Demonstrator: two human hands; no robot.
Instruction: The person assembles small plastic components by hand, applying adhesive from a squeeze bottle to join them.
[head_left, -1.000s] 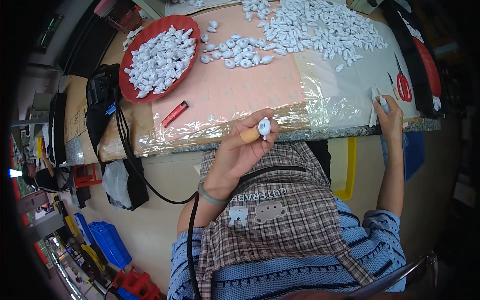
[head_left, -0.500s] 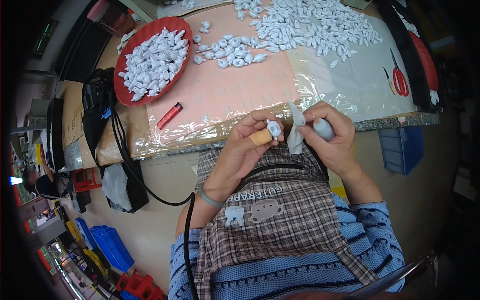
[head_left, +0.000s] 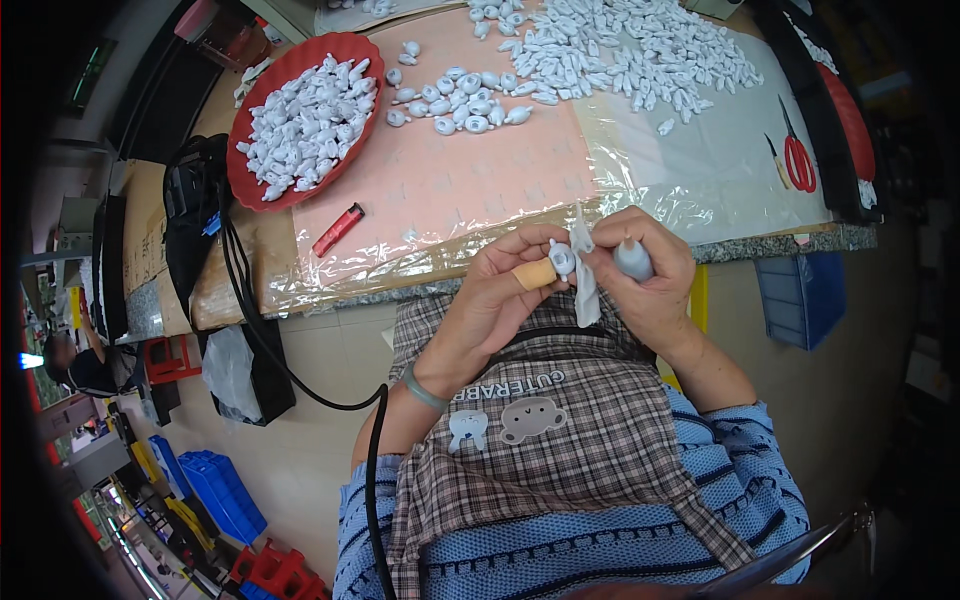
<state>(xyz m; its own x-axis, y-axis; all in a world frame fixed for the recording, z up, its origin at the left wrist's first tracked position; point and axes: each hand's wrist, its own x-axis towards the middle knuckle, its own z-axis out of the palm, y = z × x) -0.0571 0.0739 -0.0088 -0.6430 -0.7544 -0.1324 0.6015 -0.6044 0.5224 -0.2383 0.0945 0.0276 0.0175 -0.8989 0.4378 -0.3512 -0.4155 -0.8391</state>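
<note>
Between the thumb and fingers of my left hand [head_left: 482,302] is a small white plastic figure part [head_left: 562,260], its end with an opening turned up. A tan wrap covers the tip of that thumb. My right hand [head_left: 662,305] is closed around a small pale squeeze bottle [head_left: 632,263] with a brownish tip. The same hand pinches a white tissue [head_left: 588,300], which hangs right beside the figure part and seems to touch it. Both hands are in front of the table's near edge, above my checked apron [head_left: 570,430].
A red scalloped bowl [head_left: 240,150] full of white parts stands on the table [head_left: 450,190] at left, near a red lighter [head_left: 339,230]. Loose white parts [head_left: 640,50] are heaped at the back. Red-handled scissors [head_left: 798,160] lie at right. A black cable [head_left: 290,370] runs past my left arm.
My right hand has moved left with the bottle and tissue, bringing the tissue up against the figure part. My left hand has shifted slightly to the right.
</note>
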